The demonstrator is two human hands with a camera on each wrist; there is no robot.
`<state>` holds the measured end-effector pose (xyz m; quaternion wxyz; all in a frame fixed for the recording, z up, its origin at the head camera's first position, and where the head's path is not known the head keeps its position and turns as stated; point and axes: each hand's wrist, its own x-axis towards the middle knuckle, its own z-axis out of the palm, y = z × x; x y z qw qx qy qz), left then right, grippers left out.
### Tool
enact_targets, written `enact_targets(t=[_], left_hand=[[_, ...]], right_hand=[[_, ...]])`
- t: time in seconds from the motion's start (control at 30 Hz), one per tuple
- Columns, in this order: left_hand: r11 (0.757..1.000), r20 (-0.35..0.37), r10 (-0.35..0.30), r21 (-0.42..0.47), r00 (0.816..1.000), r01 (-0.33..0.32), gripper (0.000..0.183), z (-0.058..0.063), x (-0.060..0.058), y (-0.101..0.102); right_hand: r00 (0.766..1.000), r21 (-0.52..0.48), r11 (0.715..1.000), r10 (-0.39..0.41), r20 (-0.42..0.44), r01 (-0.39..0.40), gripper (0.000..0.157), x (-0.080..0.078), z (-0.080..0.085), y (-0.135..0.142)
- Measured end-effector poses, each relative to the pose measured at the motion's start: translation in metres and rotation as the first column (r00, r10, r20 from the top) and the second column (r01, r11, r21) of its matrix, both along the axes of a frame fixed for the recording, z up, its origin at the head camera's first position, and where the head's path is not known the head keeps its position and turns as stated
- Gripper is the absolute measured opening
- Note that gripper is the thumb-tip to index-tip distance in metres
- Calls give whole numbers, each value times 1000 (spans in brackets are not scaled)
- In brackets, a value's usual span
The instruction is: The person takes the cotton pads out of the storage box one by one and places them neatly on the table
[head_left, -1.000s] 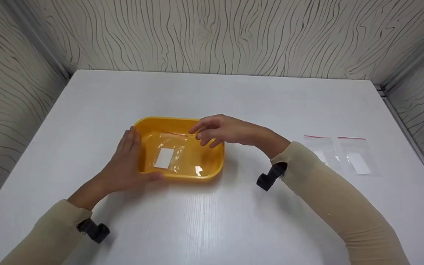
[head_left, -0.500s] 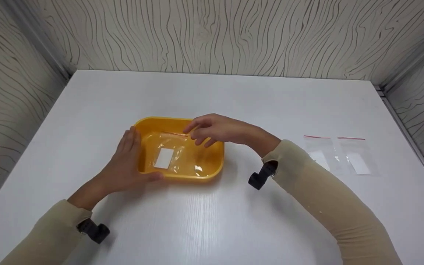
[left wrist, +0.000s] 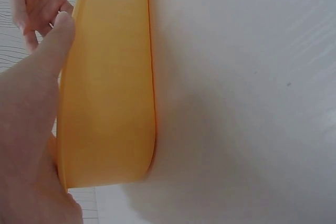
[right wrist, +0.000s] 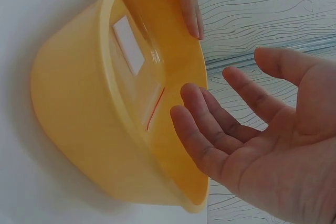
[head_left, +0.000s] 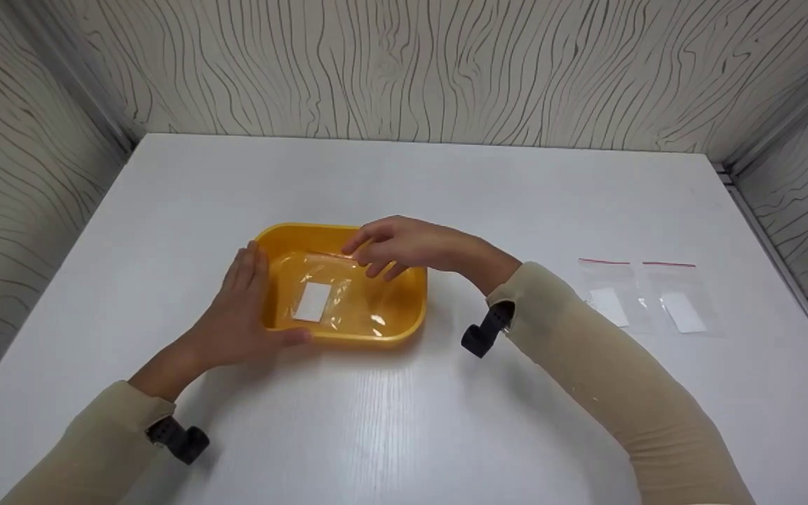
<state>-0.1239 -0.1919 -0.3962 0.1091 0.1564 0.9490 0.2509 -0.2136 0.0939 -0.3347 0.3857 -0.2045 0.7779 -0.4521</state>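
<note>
A yellow plastic basin [head_left: 404, 317] stands left of centre on the white table. Inside it lies a clear zip bag [head_left: 339, 287] with a red seal line and a white card [head_left: 313, 301]. My left hand [head_left: 239, 315] rests on the basin's left side, fingers straight along the rim and thumb on the near rim. Over the basin's far right corner hovers my right hand [head_left: 411, 244], its fingers loosely bent and holding nothing. In the right wrist view, a gap shows between those fingers [right wrist: 202, 145] and the zip bag's red seal [right wrist: 156, 108].
Two more clear zip bags [head_left: 681, 298] [head_left: 607, 298] with red seals and white cards lie side by side on the right of the table [head_left: 446, 421]. A wood-patterned wall [head_left: 404, 70] rises behind the table's far edge.
My right hand has drifted left over the basin, and more of the nearer zip bag on the right shows. My left hand, the basin and the bag inside have stayed put.
</note>
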Motion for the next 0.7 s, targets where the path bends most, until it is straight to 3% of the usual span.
enact_targets(t=[0.7], left_hand=[[1000,6,6,-10,1000,-5,138,-1,0,-1]], right_hand=[[996,153,988,3,90,-16,43,-9,-6,-26]])
